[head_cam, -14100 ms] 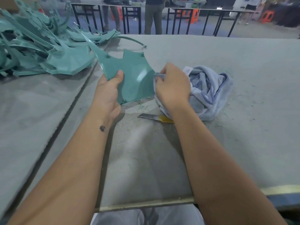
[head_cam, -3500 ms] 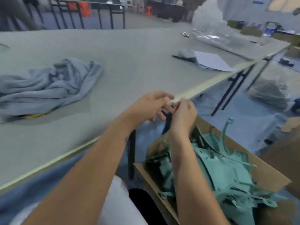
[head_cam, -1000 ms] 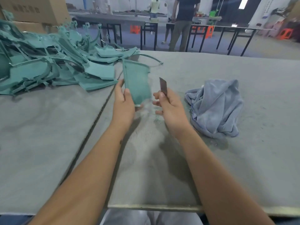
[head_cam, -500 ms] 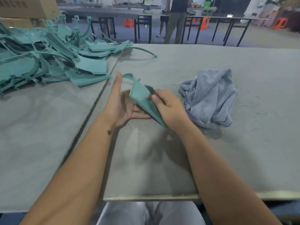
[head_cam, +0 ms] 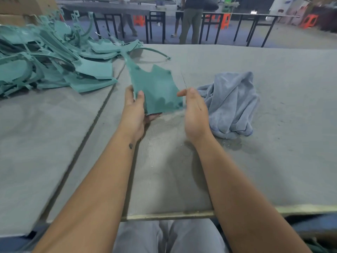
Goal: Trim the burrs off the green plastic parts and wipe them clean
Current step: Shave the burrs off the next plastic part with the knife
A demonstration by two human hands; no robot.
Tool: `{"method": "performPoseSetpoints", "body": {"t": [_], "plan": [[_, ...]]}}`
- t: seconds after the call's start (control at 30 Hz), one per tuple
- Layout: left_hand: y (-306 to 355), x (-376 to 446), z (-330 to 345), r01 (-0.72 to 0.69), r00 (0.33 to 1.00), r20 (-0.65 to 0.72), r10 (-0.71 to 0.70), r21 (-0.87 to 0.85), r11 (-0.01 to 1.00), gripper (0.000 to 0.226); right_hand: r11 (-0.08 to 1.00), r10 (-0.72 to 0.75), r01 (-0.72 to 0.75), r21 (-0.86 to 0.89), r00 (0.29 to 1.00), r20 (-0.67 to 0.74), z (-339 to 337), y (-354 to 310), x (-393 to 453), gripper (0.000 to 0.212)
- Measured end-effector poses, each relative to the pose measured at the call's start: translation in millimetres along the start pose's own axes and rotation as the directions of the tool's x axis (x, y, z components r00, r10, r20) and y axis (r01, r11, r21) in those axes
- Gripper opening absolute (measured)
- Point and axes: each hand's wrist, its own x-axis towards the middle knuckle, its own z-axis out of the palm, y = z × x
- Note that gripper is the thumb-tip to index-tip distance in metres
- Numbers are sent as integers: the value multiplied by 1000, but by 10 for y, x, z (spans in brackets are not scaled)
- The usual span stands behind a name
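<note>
Green plastic panel [head_cam: 156, 92]: thin moulded shell with notched far edge, held above the grey table [head_cam: 273, 125], just left of the crumpled blue-grey cloth [head_cam: 231, 105]. Left hand [head_cam: 135, 108] grips its near left edge, thumb on top. Right hand [head_cam: 194, 114] pinches a thin blade [head_cam: 184, 82] beside the panel's right edge. Likely light, stiff yet springy, smooth-faced; best held at the rim, clear of the blade. Untrimmed stock, green parts pile [head_cam: 47, 63], lies far left of the cloth.

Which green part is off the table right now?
The flat green panel gripped by the left hand, beside the blade in the right hand. The other green parts lie piled on the table.
</note>
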Motion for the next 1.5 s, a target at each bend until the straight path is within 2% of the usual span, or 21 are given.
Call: {"method": "performPoseSetpoints", "body": {"t": [0.07,0.17,0.27,0.37,0.53,0.77,1.5], "plan": [[27,14,-34,55,998,5,-55,-164,985,15,998,11,-14,58,998,61,31,-35,-11,32],[37,24,-87,141,990,21,-141,-290,947,25,973,30,-90,212,962,271,61,-76,-25,32],[39,16,-84,201,979,45,-199,-361,910,17,970,87,-177,165,891,446,97,-68,-57,31],[27,13,-67,262,965,126,-229,-455,851,21,984,84,-153,88,844,530,141,-42,-94,34],[24,36,-59,253,966,186,-181,-518,817,23,990,77,-128,57,839,539,126,-15,-83,35],[24,24,-48,247,966,201,-164,-520,818,25,991,43,-106,86,842,538,114,30,-70,33],[41,-23,-90,297,951,239,-196,-530,794,26,991,9,-80,109,844,536,82,82,-77,29]]}}
